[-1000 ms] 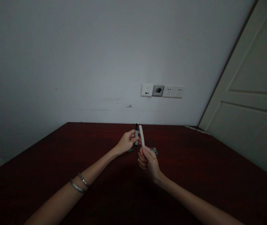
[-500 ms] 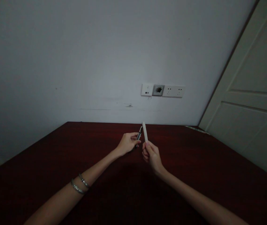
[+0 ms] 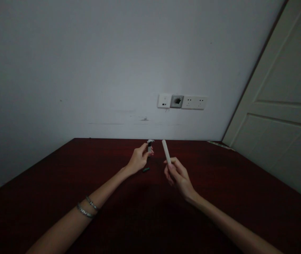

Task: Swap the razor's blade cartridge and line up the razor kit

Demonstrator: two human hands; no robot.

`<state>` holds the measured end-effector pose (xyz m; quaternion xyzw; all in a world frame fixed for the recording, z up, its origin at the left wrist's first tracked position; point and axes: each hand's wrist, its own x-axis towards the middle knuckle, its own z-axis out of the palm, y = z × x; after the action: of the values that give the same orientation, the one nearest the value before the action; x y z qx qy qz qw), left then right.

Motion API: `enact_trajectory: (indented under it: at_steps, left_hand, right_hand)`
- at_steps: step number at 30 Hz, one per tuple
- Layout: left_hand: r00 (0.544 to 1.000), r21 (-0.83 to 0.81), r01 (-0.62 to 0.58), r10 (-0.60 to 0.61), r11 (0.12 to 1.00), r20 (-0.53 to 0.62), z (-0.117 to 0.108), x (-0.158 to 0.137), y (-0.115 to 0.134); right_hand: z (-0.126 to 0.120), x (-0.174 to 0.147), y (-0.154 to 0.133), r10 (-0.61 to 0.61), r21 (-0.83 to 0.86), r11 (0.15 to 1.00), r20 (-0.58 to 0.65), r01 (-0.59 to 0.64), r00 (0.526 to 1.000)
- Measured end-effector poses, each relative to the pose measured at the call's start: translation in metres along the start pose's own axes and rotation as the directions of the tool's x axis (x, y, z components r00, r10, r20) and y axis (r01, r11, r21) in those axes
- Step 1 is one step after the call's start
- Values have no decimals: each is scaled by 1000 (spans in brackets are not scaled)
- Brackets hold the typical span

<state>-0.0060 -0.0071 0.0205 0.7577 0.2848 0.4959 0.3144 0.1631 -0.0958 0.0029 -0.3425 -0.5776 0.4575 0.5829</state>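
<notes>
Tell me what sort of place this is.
Probably a room in a home or small office: a dark reddish table by a pale wall, wall sockets above it, and what looks like a panelled door.

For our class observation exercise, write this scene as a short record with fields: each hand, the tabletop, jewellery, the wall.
Left hand: grips a small grey-handled tool, T-shaped head up
Right hand: holds a tilted white stick, apart from the tool
Tabletop: dark red; small dark green object near left hand
Jewellery: silver bracelets, left forearm
Wall: socket panels
</notes>
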Motion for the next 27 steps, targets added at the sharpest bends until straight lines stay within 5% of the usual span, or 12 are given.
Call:
enact_trajectory:
  at_steps: [7,10,15,21,27]
  left_hand:
    - [988,340,-155,146,928,51,-13,-2,-10]
    - [978,374,-198,160,906,132,-14,-5,-16]
    - [942,380,-287,187,880,277,-13,-10,-15]
    - [922,334,-338,237,880,307,-14,-11,-15]
    - [910,390,-406,325,827,258,-18,-9,-13]
  right_hand:
    - [-35,45,-40,-132,-197,975,-121,106,984]
    - [-49,54,-51,-19,-346,938,45,34,999]
    - [-53,53,-61,139,-510,860,283,26,949]
    - [-52,50,-62,201,-526,850,376,30,905]
    - [-66,52,-65,169,-586,810,288,34,943]
